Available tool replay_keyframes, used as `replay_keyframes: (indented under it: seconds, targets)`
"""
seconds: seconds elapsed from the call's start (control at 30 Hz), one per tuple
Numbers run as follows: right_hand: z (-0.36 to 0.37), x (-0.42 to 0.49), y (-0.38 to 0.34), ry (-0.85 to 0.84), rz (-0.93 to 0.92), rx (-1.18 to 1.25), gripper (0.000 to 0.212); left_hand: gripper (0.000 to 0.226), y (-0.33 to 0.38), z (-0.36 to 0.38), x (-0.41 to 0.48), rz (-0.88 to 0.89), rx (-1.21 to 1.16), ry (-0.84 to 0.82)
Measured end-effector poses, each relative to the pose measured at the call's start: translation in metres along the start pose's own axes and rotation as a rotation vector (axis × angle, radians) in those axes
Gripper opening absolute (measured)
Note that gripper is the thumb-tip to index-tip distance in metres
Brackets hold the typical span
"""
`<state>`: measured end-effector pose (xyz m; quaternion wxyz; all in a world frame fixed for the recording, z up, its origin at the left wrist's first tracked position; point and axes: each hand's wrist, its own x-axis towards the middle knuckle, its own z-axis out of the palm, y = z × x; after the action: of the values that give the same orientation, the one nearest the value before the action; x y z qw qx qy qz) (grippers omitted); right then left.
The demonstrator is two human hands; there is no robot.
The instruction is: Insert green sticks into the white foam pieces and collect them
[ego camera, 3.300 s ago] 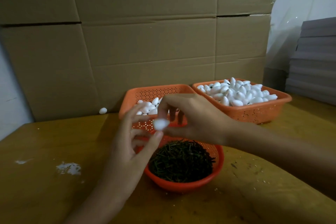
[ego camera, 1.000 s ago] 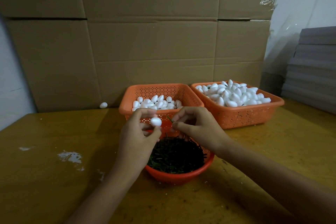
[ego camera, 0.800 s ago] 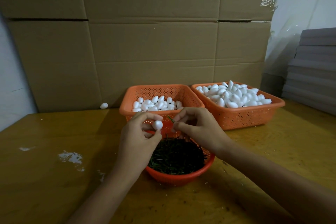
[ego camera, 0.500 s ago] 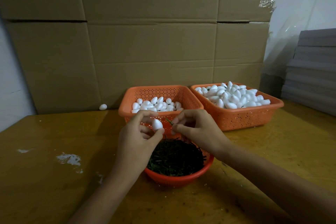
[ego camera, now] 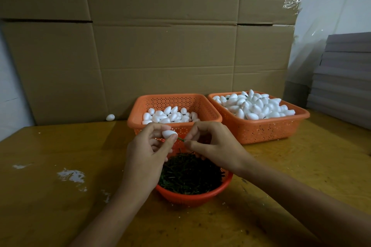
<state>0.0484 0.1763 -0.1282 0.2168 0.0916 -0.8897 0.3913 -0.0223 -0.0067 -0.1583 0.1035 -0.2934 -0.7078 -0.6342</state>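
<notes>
One egg-shaped foam piece (ego camera: 169, 133), thin green stick (ego camera: 181, 139)

foam pieces (ego camera: 170, 115): matt white | baskets (ego camera: 259, 129): perforated orange plastic | table (ego camera: 60, 196): glossy, probably varnished wood | backdrop (ego camera: 160, 46): matt corrugated cardboard

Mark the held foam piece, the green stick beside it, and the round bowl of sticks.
foam piece (ego camera: 169, 133): head view, middle of its white body.
green stick (ego camera: 181, 139): head view, exposed stretch right of the foam.
round bowl (ego camera: 192, 199): head view, near orange outer wall.
</notes>
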Motion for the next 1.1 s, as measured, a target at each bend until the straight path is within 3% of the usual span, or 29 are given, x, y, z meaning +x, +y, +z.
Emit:
replay_keyframes:
  seconds: [0.4,0.8,0.9,1.03,1.1]
  targets:
    - [0.002,0.000,0.004,0.028,-0.025,-0.063,0.004,0.013,0.000,0.000,0.000,-0.008,-0.018,-0.048]
    - [0.005,-0.001,0.006,0.024,-0.080,0.056,0.013,0.014,-0.002,-0.001,0.002,0.015,-0.025,-0.052]
    - [0.003,-0.001,0.007,0.052,-0.093,0.063,0.013,0.027,-0.001,-0.001,0.000,0.026,-0.040,-0.061]
    - [-0.001,0.006,0.006,0.213,-0.072,0.143,0.012,0.076,0.001,-0.002,-0.001,0.017,-0.041,-0.069]
    - [-0.015,0.018,0.006,0.383,-0.069,0.151,0.013,0.070,0.001,-0.005,-0.001,0.014,-0.078,-0.037]
